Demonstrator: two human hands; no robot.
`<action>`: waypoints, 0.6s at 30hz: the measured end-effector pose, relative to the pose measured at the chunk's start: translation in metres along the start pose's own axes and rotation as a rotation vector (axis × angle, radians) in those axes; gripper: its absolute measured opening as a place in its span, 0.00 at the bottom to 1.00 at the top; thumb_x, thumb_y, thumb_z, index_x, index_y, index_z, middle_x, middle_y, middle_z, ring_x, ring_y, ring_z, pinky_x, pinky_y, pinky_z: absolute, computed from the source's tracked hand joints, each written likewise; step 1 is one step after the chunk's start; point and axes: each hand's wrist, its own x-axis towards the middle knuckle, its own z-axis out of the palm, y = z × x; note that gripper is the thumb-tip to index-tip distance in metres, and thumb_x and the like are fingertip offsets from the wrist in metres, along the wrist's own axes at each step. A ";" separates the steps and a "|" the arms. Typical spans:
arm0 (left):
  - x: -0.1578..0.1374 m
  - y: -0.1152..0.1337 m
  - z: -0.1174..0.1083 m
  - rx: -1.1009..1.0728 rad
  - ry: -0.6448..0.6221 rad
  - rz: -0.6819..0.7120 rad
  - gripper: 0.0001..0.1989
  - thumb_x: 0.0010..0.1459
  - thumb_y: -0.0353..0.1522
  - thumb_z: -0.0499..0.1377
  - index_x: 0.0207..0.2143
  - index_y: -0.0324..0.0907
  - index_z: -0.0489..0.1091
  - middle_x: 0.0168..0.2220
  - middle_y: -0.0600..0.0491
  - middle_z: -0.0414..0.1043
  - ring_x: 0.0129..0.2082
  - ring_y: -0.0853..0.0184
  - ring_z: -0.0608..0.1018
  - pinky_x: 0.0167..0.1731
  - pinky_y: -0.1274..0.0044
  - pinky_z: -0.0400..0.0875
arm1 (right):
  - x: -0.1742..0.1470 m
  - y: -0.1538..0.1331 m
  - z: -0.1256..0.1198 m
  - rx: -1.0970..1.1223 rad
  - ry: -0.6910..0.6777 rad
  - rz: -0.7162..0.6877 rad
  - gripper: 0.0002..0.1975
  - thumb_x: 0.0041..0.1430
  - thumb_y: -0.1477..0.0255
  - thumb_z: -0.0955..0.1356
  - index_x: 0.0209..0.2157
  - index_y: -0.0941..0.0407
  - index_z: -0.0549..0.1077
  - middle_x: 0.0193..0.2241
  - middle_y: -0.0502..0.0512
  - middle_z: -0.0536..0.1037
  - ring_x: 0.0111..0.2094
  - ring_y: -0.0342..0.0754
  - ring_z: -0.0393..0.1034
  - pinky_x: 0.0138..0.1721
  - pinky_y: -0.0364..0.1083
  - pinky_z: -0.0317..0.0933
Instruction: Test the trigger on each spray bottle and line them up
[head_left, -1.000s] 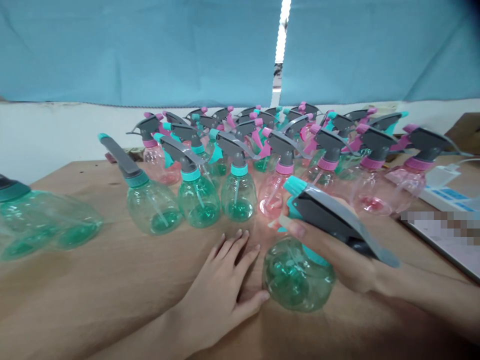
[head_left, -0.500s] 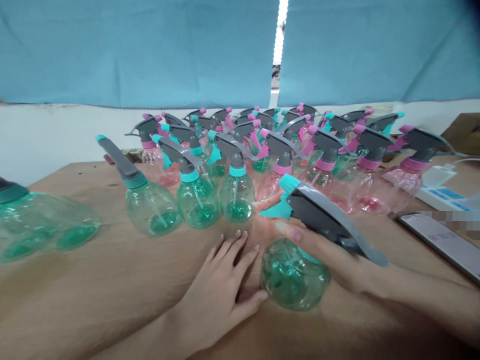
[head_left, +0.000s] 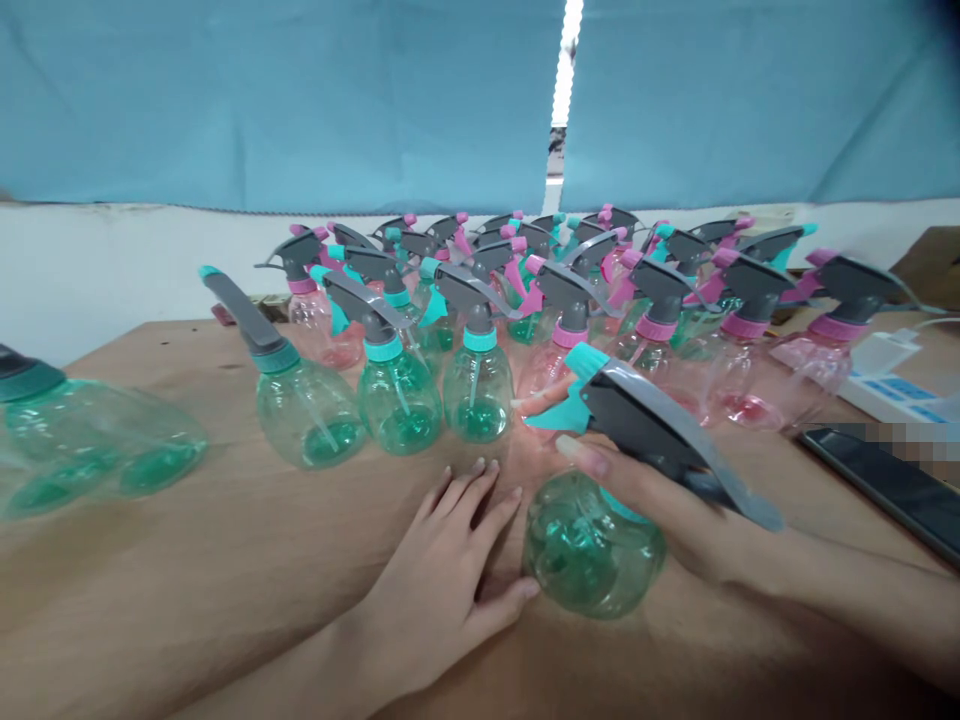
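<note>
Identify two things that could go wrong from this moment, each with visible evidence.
The right hand grips a green spray bottle at a tilt; swinging it forward might knock the pink-collared bottle just behind it. The right forearm passes near the phone, so a sideways move could nudge it.

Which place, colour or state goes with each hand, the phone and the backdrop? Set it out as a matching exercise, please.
1. left hand
2. right hand
3. phone
4. backdrop

A. dark-screened, near the power strip
B. gripping a green spray bottle
C. blue, behind everything
D. palm down on the table

Pairs: 1-D; 2-B; 3-A; 4-C
</note>
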 end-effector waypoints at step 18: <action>0.001 0.001 -0.001 0.006 -0.018 -0.006 0.30 0.62 0.44 0.56 0.61 0.39 0.58 0.63 0.39 0.55 0.60 0.48 0.61 0.55 0.55 0.57 | 0.000 -0.002 -0.002 -0.001 -0.031 -0.011 0.08 0.60 0.65 0.65 0.41 0.50 0.67 0.23 0.47 0.68 0.21 0.44 0.64 0.20 0.44 0.59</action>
